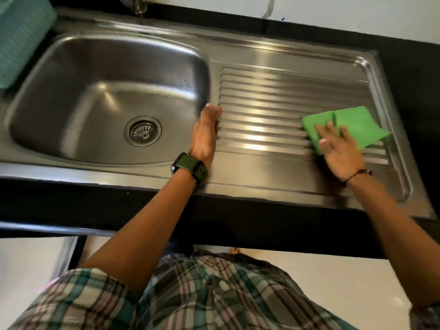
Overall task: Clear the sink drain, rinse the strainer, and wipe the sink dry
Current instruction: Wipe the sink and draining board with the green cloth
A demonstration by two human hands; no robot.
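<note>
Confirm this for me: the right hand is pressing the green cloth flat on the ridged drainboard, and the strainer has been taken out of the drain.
One part is wrong. In the head view the strainer sits in the drain at the bottom of the basin, not taken out. The rest holds: the right hand presses the green cloth flat on the ridged drainboard.

Basin (71, 91) open, only the strainer (142, 131) at its bottom. Ribbed drainboard (262, 96) bare between left hand (206, 134) at its left edge and right hand (340, 151) flat on cloth (357, 125) near right. Basket (21, 36) blocks far left; tap (139, 5) stands far.
</note>
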